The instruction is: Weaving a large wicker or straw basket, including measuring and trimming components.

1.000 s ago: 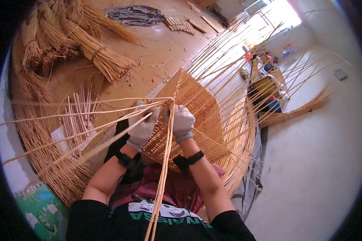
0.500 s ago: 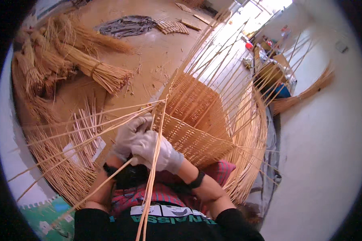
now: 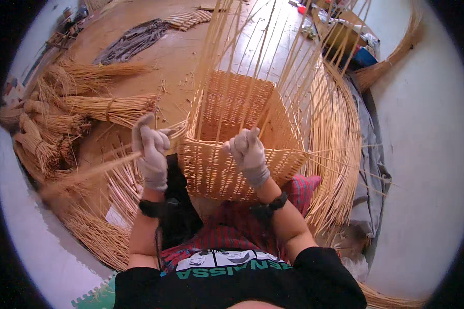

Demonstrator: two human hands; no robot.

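A square woven wicker basket [image 3: 214, 175] sits before me, with long upright stakes [image 3: 265, 46] rising from its rim. My left hand [image 3: 150, 149], in a pale glove, is just left of the basket's near left corner. Its fingers are closed around a few wicker rods [image 3: 111, 166] that trail off to the lower left, blurred by motion. My right hand [image 3: 248, 154], gloved too, is at the near rim with curled fingers, close to the stakes. Whatever lies in its fingers is hidden.
Tied bundles of wicker [image 3: 108, 109] lie on the floor at left. Long loose rods [image 3: 340, 154] lie right of the basket, beside a grey sheet [image 3: 368, 170] along the white wall. A dark crumpled cloth [image 3: 139, 38] and a box [image 3: 345, 38] are farther off.
My hands, together at the basket's left corner before, are now apart. The right hand has moved right along the near rim; the rods swung away from my body. My view has shifted too.
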